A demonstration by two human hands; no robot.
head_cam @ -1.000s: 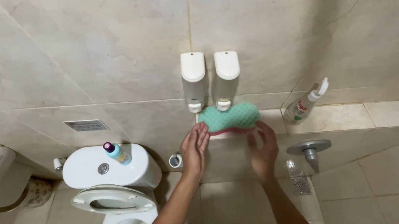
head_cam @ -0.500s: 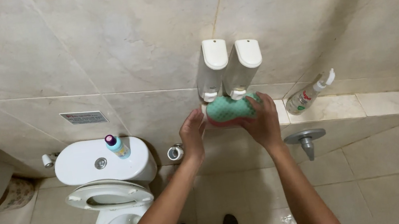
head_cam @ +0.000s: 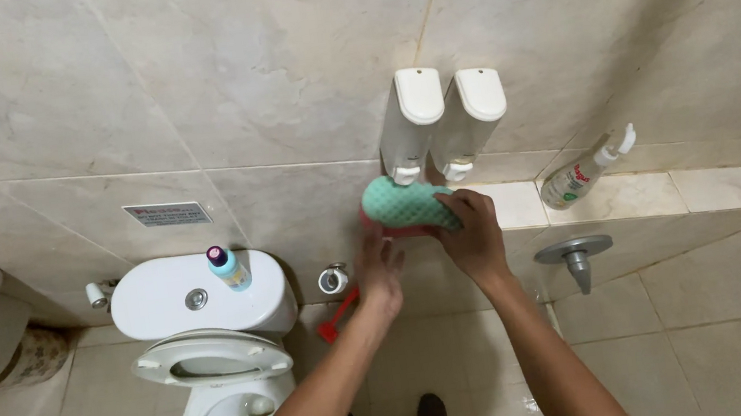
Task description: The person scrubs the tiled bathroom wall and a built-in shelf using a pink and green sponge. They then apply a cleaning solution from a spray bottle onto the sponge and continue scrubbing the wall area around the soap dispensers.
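My right hand (head_cam: 475, 237) grips a green sponge with a red underside (head_cam: 406, 203) and holds it just under the nozzles of two white wall-mounted soap dispensers (head_cam: 445, 122). My left hand (head_cam: 381, 271) hovers just below and to the left of the sponge, fingers spread, holding nothing. Both forearms reach up from the bottom of the view.
A white toilet (head_cam: 208, 353) with its cistern stands at lower left, a small blue bottle with a purple cap (head_cam: 228, 268) on top. A spray bottle (head_cam: 585, 172) rests on the tiled ledge (head_cam: 674, 192). A metal shower valve (head_cam: 575, 254) sticks out below it. A red brush handle (head_cam: 339, 315) leans by the wall.
The left hand has let go of the sponge and dropped lower. The right hand now holds the sponge alone, moved left under the left dispenser. The view has shifted.
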